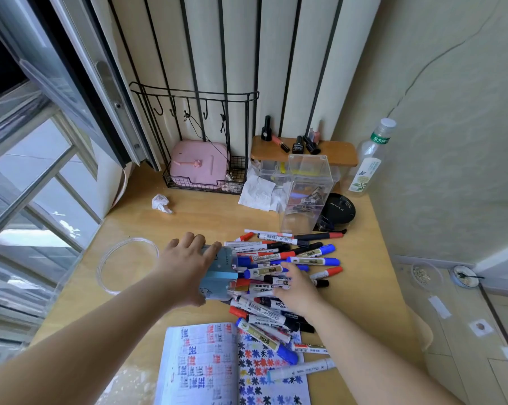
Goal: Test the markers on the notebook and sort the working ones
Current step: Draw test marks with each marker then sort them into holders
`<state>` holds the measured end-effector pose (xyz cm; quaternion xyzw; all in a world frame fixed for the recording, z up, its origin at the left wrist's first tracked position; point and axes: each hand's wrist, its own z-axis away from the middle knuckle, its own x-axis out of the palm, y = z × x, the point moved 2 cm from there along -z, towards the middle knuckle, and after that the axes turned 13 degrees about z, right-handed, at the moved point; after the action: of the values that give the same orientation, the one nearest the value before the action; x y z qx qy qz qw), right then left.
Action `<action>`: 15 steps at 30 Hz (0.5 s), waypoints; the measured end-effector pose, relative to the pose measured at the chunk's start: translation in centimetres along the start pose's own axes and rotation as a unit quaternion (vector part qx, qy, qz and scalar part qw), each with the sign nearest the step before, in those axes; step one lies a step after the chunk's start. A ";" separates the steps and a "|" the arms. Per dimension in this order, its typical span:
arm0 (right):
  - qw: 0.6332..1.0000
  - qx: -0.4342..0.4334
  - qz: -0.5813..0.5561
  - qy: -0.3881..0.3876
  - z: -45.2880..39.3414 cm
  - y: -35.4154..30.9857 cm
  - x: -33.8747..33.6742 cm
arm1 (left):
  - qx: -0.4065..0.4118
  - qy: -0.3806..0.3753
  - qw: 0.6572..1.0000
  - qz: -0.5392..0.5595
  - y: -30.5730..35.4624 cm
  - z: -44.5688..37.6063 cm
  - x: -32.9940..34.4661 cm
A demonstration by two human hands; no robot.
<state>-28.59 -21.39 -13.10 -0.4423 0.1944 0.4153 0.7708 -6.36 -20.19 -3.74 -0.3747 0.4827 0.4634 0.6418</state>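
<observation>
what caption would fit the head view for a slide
Left hand grips a tipped blue container while the right hand rests on spilled markers above an open notebook.

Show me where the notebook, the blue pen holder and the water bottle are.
notebook (200,366), head view, on its left page.
blue pen holder (222,273), head view, on its side wall, by the left hand (185,267).
water bottle (366,168), head view, on its label.

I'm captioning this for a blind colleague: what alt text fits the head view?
A person's left hand grips a tipped blue pen holder on a wooden desk while the right hand rests on a spilled pile of markers. Below lies an open notebook covered in red, blue and black test marks.
</observation>
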 end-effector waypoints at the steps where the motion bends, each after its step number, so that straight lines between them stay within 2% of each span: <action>1: 1.000 -0.010 0.017 0.000 -0.1 0.1 0.2 | 0.002 0.000 1.000 -0.007 0.0 0.0 0.0; 7: 0.996 -0.056 0.037 0.053 0.1 0.4 0.7 | 0.013 0.005 0.998 -0.060 0.1 -0.3 -0.4; 12: 0.958 -0.165 0.206 0.109 0.2 -0.6 1.0 | 0.010 0.013 0.999 -0.047 0.0 -0.3 -0.7; 15: 0.940 -0.154 0.270 0.141 -0.5 -1.3 0.6 | 0.021 0.013 0.998 -0.053 0.1 -0.3 -0.9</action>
<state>-27.14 -21.85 -13.13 -0.5405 0.3466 0.5663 0.5168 -6.60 -20.67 -2.91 -0.3917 0.4800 0.4137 0.6672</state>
